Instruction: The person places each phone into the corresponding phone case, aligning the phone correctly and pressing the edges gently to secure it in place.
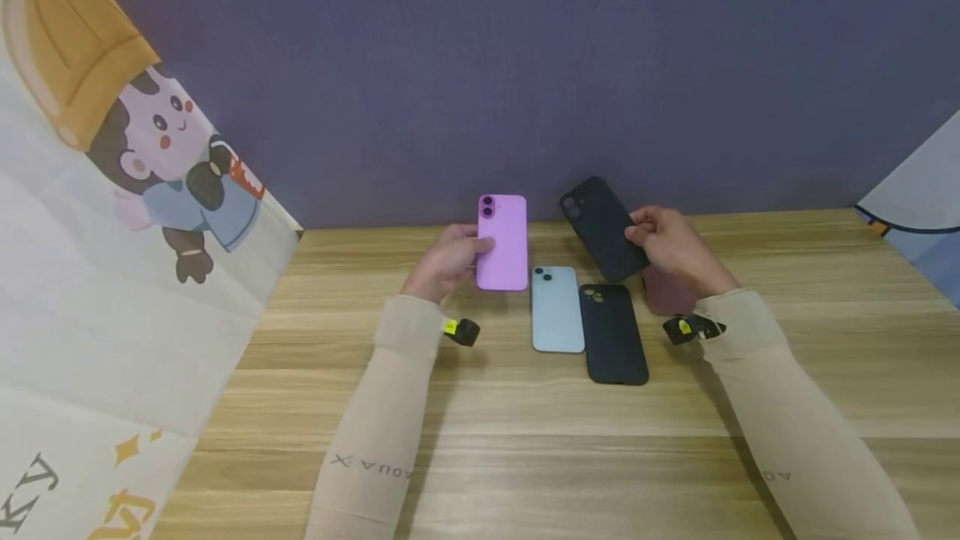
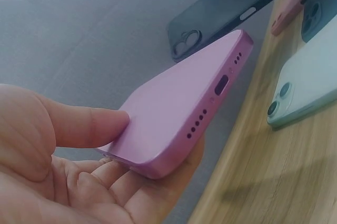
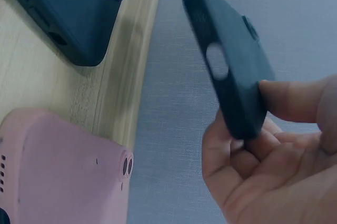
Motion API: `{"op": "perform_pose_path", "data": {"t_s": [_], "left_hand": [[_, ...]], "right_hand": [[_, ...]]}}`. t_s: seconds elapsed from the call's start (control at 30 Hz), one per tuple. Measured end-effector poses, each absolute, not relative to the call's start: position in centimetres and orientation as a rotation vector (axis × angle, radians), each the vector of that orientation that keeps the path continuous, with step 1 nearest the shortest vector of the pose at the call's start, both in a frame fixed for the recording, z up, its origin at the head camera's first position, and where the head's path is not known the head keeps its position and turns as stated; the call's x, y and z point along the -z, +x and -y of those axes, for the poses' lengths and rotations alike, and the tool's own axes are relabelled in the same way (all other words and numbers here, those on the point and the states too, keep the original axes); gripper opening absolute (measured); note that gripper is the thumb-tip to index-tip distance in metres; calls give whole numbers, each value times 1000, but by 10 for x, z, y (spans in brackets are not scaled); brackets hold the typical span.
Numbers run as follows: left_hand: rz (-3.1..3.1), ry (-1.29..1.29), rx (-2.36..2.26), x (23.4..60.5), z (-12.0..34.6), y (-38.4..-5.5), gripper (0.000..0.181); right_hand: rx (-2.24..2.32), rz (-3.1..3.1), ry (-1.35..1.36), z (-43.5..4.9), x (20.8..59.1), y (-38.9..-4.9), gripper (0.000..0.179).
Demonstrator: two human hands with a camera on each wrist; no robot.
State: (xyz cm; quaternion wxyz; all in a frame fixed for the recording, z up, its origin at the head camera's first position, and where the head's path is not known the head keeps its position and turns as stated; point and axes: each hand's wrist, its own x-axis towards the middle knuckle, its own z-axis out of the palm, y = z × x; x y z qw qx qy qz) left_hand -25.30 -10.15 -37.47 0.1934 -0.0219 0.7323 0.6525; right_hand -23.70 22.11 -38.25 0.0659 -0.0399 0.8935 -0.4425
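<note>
Near the far edge of the bench (image 1: 510, 457), left fingers (image 2: 174, 188) grip a purple phone (image 1: 506, 252), right fingers (image 3: 217, 156) a black case (image 1: 600, 227)

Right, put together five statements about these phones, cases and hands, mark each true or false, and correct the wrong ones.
1. The left hand holds the purple phone. True.
2. The right hand holds nothing. False: it holds a black case.
3. The pale blue phone lies on the table, camera side up. True.
4. The purple phone sits inside that black case. False: they are apart.
5. A second black case lies beside the pale blue phone. True.
</note>
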Motion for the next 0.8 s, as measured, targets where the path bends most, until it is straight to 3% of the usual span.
{"op": "perform_pose_path", "data": {"t_s": [0.8], "left_hand": [[-2008,-56,-1846,374,99,-250,42]], "right_hand": [[1511,-2497,-163,-222,385,-241,45]]}}
